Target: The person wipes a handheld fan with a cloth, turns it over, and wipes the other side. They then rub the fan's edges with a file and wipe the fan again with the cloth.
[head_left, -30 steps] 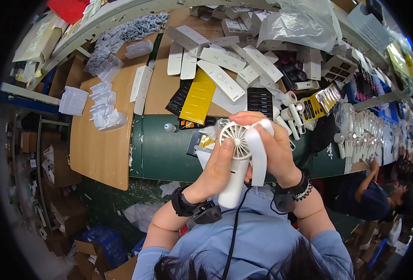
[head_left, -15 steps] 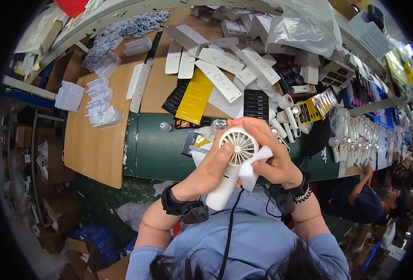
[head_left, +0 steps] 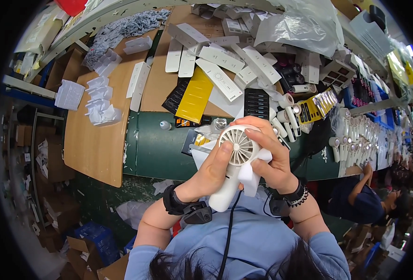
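Between my two hands is a white handheld fan (head_left: 225, 191), its round slatted grille facing up and its handle slanting down to the left, toward my body. My left hand (head_left: 211, 171) grips the fan below the head, with the thumb on the grille. My right hand (head_left: 275, 161) curls over the far right side of the head. Its thumb and fingers pinch a folded white cloth or foam wipe (head_left: 249, 178) against the grille's lower right rim. A small clear bottle (head_left: 165, 125) stands on the green bench top beyond my left hand.
Long white boxes (head_left: 219, 80) lie heaped at the back, beside yellow sheets (head_left: 195, 95) and a black sheet (head_left: 256, 103). More white fans (head_left: 288, 126) crowd the right. White paper inserts (head_left: 101, 105) sit on the wooden board (head_left: 94, 149) at left. A co-worker (head_left: 363, 200) is at far right.
My right hand and the white wipe have shifted slightly along the rim of the fan's head. The fan has tilted a little; my left hand keeps its grip.
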The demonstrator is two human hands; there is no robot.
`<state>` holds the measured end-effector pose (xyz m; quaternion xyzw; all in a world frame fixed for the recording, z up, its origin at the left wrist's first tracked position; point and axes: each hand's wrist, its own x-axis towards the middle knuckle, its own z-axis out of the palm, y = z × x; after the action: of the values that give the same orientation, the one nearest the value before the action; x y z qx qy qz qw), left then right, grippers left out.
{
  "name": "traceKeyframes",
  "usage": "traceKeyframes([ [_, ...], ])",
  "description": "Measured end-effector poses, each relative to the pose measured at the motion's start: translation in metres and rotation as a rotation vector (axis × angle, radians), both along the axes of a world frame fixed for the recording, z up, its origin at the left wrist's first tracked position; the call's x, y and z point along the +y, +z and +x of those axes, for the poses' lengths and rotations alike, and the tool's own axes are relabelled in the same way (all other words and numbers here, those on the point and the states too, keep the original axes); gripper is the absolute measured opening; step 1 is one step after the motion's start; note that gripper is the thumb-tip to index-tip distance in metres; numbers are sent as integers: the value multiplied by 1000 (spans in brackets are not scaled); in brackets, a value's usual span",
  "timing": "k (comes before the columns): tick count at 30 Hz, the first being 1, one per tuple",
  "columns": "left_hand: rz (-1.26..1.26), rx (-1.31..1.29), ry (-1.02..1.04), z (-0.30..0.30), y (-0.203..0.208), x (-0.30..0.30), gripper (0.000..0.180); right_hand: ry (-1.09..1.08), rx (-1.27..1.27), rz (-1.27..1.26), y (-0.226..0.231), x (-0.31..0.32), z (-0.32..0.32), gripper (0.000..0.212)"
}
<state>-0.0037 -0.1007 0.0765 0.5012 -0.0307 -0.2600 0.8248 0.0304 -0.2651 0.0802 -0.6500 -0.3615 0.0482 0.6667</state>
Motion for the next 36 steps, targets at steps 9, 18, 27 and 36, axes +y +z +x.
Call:
traceKeyframes([
  [9,89,-245,116,2,-18,-6,55,-115,61,75,-4,8,3,37],
  [18,34,58,-36,10,7,9,55,-187,81,16,4,11,-4,41],
  [27,95,-121,102,3,-9,-4,55,-149,17,0,-3,9,0,38],
  [36,187,-218,153,3,-29,-7,54,-180,210,146,-11,17,6,24],
])
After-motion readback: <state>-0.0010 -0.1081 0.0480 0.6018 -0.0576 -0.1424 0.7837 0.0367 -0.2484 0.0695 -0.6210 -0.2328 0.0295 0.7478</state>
